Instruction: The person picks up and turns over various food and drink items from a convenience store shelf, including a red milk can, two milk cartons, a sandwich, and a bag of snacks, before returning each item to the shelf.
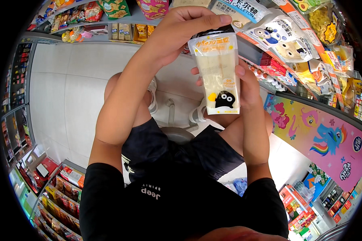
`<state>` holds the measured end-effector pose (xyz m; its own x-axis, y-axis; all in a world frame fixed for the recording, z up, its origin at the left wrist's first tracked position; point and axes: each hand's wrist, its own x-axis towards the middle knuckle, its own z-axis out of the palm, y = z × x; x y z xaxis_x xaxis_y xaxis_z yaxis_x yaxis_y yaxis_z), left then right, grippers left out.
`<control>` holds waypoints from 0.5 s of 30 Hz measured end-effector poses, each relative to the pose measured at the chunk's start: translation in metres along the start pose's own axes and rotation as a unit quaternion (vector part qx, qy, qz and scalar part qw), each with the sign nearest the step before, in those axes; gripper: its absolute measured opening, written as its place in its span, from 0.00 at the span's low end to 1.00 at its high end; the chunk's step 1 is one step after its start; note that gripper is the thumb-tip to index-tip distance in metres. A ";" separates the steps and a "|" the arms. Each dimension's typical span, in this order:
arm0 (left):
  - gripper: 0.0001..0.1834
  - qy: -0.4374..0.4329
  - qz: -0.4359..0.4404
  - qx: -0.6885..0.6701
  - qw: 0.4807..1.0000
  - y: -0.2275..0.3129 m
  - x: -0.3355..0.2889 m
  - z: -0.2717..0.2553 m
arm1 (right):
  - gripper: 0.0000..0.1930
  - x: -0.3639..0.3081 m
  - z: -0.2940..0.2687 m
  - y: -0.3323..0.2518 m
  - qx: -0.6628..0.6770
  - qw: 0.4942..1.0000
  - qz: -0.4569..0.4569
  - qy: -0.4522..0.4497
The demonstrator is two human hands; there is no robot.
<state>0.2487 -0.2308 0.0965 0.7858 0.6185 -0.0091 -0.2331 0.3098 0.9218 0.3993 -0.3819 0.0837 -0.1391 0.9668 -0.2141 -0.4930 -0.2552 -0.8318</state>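
Packet of pale, bread-like food, in clear and white film, is being held up in the head view, to the left of the display shelf and nearer the camera. The left hand is gripping the packet's black top edge, its thumb lying across it; its remaining fingers are mostly hiding, so their exact placing cannot be told. The right hand is gripping the body, its thumb pressing near the right edge and its other fingers wrapping behind, two tips showing past the left edge.

Handling, by judgement: the contents are probably being light, soft and easily crushed, while the glossy film is likely making the faces somewhat slippery. Sealed ends are offering the safest hold, with flat support behind the middle; hard squeezing there would be risking dents.

Orientation: the long axis is running lengthwise away from the wearer, leaning slightly. The black top edge is pointing away from the body, and the end with the black cartoon figure is pointing back toward the dark shorts, left of the shelf. The printed front is facing the camera.
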 end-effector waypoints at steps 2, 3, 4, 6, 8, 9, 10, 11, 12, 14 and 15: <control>0.13 0.034 0.007 -0.018 0.999 0.000 0.001 0.005 | 0.45 -0.002 -0.007 -0.001 0.073 0.995 0.005 -0.062; 0.13 0.070 0.014 -0.034 0.997 0.001 0.002 0.007 | 0.45 -0.002 -0.008 -0.001 0.073 0.995 0.003 -0.062; 0.13 0.069 0.014 -0.033 0.997 0.001 0.002 0.003 | 0.46 -0.002 -0.009 -0.001 0.098 0.992 -0.016 -0.074; 0.14 -0.040 0.008 -0.038 0.998 0.002 0.002 -0.006 | 0.46 -0.005 -0.009 0.000 0.120 0.987 -0.073 -0.079; 0.13 -0.039 0.001 -0.022 0.999 -0.001 0.002 0.002 | 0.44 -0.003 -0.012 0.000 0.169 0.975 -0.111 -0.095; 0.13 -0.031 -0.006 -0.001 1.000 -0.001 0.000 0.005 | 0.44 0.000 -0.011 0.001 0.222 0.957 -0.147 -0.118; 0.13 -0.024 0.001 0.000 1.000 -0.005 -0.001 0.005 | 0.42 0.000 -0.006 -0.001 0.279 0.939 -0.149 -0.133; 0.13 -0.026 -0.001 0.000 1.000 -0.007 -0.002 0.003 | 0.42 0.001 -0.005 -0.002 0.280 0.939 -0.151 -0.131; 0.12 -0.035 -0.007 0.008 0.999 -0.009 0.000 0.003 | 0.42 0.002 -0.007 -0.004 0.273 0.939 -0.155 -0.142; 0.12 -0.047 -0.013 0.015 0.999 -0.010 0.002 0.004 | 0.42 0.003 -0.010 -0.004 0.260 0.936 -0.169 -0.164; 0.11 -0.045 -0.015 0.005 0.999 -0.010 0.002 0.005 | 0.42 0.005 -0.010 -0.003 0.261 0.936 -0.170 -0.164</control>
<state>0.2552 -0.2361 0.0891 0.8405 0.5419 -0.0025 -0.2031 0.3192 0.9257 0.4092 -0.3767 0.0799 -0.1118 0.9601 0.2563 -0.8972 0.0133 -0.4415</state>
